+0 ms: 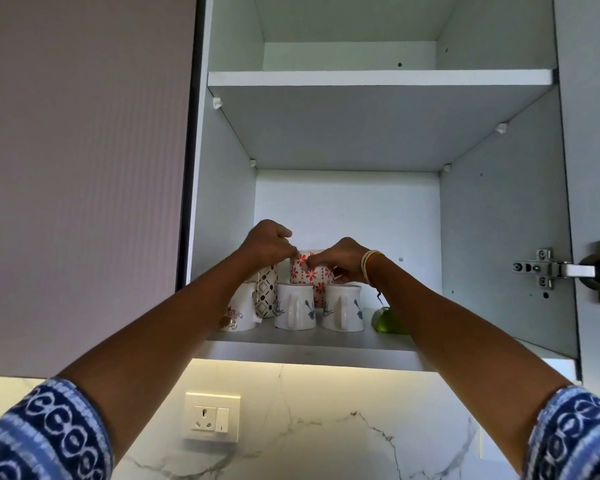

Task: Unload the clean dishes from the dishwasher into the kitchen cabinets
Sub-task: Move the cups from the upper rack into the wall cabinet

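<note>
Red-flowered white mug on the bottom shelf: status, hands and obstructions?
Left hand and right hand both grip the red-flowered white mug, back row. Two white blue-print mugs stand in front. Green object at right, partly hidden.

Mugs (pixel 295 306) on bottom shelf (pixel 291 344), taller mug (pixel 307 271) behind front row

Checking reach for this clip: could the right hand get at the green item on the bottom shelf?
Probably yes: the right hand is just above the green item, with nothing between them, but it grips the red floral mug.
</note>
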A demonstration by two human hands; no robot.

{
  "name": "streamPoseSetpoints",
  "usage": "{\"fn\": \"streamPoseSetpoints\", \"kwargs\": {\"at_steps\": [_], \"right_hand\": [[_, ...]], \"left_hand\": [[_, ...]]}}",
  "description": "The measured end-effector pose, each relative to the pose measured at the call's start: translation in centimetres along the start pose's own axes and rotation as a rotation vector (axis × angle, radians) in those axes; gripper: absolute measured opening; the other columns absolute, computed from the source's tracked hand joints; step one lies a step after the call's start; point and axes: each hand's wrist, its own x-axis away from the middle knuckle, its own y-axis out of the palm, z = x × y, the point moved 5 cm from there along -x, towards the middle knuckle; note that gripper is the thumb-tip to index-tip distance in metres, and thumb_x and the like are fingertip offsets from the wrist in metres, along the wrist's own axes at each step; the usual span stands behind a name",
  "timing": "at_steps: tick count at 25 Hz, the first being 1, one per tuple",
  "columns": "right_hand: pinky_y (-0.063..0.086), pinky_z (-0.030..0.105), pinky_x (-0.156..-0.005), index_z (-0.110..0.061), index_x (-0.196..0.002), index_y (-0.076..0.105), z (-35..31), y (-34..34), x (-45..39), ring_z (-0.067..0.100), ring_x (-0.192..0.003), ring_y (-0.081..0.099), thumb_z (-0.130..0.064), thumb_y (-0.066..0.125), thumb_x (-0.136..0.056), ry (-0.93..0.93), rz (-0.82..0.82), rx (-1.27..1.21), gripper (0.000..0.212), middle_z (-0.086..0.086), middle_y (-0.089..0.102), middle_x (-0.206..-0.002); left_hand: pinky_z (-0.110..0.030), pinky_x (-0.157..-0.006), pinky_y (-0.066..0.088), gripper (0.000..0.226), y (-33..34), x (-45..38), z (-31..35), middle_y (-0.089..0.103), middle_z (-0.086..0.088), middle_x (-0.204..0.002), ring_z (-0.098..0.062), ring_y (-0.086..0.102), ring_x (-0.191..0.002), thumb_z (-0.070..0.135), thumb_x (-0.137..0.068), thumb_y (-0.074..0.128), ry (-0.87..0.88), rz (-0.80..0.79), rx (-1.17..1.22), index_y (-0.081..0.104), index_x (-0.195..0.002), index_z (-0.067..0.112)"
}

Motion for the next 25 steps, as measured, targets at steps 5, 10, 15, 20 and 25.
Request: {"fn": "streamPoseSetpoints", "kwargs": {"at_steps": [5,10,15,20,25], "right_hand": [[0.055,0.034,-0.073,0.0,-0.094,0.069,0.5,0.8,-0.3,0.022,-0.074,0.065,-0.04,0.085,-0.039,-0.003,-0.026,0.105,0.07,0.015,0.073,-0.092],[0.056,0.028,-0.067,0.0,-0.103,0.068,1.1,1.0,-0.2,0.02,-0.071,0.068,-0.031,0.083,-0.065,0.041,-0.088,0.09,0.051,0.012,0.073,-0.091],[0.057,0.031,-0.069,-0.003,-0.114,0.064,1.0,1.1,1.5,0.023,-0.084,0.069,-0.032,0.076,-0.077,0.081,-0.232,-0.133,0.049,0.013,0.071,-0.1],[0.041,0.038,-0.092,-0.006,-0.121,0.056,1.1,-1.8,3.9,0.032,-0.115,0.055,-0.053,0.053,-0.09,0.017,0.124,0.067,0.057,0.017,0.058,-0.118],[0.034,0.038,-0.107,-0.007,-0.135,0.048,0.5,-2.7,10.0,0.033,-0.131,0.044,-0.049,0.035,-0.099,-0.166,0.303,0.543,0.057,0.014,0.049,-0.142]], "left_hand": [[-0.025,-0.08,0.046,0.021,-1.5,0.4,-1.2,0.065,-0.007,-0.1,-0.022,0.06,-0.101,0.004,-0.08,0.065,-0.027,0.028,-0.171,0.069,-0.101,0.006],[-0.029,-0.09,0.047,0.03,-0.5,1.0,-1.8,0.066,-0.013,-0.12,-0.026,0.061,-0.111,0.003,-0.087,0.06,-0.029,-0.114,-0.339,0.068,-0.115,0.003],[-0.03,-0.104,0.038,0.035,-1.4,2.3,-1.2,0.057,-0.012,-0.135,-0.025,0.051,-0.127,0.015,-0.092,0.057,0.018,-0.13,-0.401,0.06,-0.126,0.006],[-0.038,-0.103,0.043,0.042,-1.5,5.6,-0.1,0.055,-0.01,-0.137,-0.026,0.052,-0.123,0.031,-0.093,0.054,0.083,-0.151,-0.464,0.058,-0.129,0.011],[-0.046,-0.11,0.032,0.046,-1.2,10.3,0.9,0.054,-0.01,-0.138,-0.029,0.049,-0.127,0.04,-0.097,0.042,0.226,-0.099,-0.662,0.054,-0.132,0.012]]}}
